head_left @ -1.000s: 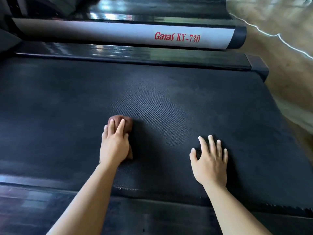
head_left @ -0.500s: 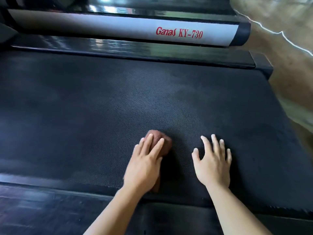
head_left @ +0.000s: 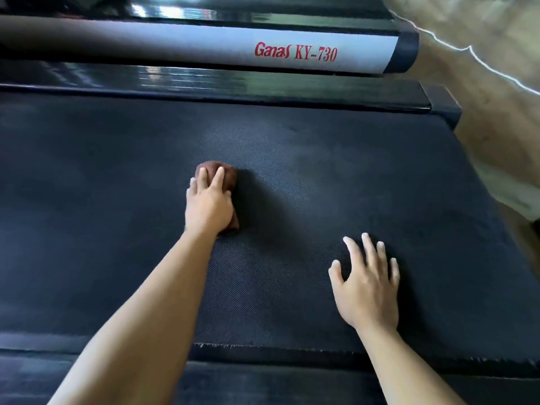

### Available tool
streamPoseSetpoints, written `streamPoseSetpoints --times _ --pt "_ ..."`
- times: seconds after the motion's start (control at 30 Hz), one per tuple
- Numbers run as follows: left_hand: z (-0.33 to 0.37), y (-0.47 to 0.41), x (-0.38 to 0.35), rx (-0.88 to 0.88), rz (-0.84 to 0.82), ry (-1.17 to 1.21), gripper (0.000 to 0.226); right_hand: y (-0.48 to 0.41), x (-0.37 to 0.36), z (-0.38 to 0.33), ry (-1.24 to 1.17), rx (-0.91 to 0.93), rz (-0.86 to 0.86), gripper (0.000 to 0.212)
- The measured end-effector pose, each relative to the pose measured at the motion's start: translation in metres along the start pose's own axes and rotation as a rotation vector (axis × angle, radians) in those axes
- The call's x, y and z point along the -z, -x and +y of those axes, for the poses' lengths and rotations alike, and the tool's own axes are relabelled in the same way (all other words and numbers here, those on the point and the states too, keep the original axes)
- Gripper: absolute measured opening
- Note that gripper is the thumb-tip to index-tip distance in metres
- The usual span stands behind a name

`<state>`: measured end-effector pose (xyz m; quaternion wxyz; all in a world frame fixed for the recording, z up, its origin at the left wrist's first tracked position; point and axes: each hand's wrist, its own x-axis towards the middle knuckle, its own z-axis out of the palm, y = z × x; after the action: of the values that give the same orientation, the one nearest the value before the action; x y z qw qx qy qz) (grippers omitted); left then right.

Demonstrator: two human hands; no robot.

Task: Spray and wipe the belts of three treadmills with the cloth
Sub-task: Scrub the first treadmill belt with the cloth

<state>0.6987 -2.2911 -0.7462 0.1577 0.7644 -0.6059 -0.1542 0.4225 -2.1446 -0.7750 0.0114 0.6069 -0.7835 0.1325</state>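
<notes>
Brown cloth (head_left: 230,177), bunched, lies mid-way across the treadmill belt (head_left: 365,176), long axis near-to-far. Left hand (head_left: 209,207) presses it with fingers extended. Right hand (head_left: 368,285) lies flat on the belt, nearer and rightward, fingers spread.

Looking forward and down from head height, close over the treadmill belt (head_left: 321,176); facing across it toward the grey rail (head_left: 175,45) lettered Ganas KY-730 along the top edge; taking in the left hand (head_left: 209,209) and right hand (head_left: 366,287) close in, both reaching in from the bottom edge; catching a strip of floor (head_left: 496,97) at right; bowing straight edges, being wide-angle; serving as the only view.
</notes>
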Motion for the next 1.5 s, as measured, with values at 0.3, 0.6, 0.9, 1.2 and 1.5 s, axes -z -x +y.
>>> streamPoseSetpoints --times 0.3,0.6,0.9,1.2,1.5 --pt "0.082 0.072 -0.049 -0.526 -0.205 -0.073 0.060 -0.002 0.000 0.001 0.038 -0.018 -0.059 0.059" --pt "-0.042 0.095 -0.002 -0.290 -0.113 -0.009 0.055 -0.001 0.000 -0.001 0.030 -0.020 -0.034 0.058" --pt "-0.007 -0.029 0.000 -0.085 -0.020 -0.014 0.057 0.000 -0.001 -0.001 0.035 -0.019 -0.028 0.057" --pt "0.073 0.066 -0.045 -0.552 -0.201 -0.035 0.059 -0.001 0.000 -0.001 0.030 -0.029 -0.043 0.057" --pt "-0.021 0.060 -0.011 -0.267 -0.088 0.024 0.058 -0.002 0.000 -0.001 0.039 -0.023 -0.034 0.058"
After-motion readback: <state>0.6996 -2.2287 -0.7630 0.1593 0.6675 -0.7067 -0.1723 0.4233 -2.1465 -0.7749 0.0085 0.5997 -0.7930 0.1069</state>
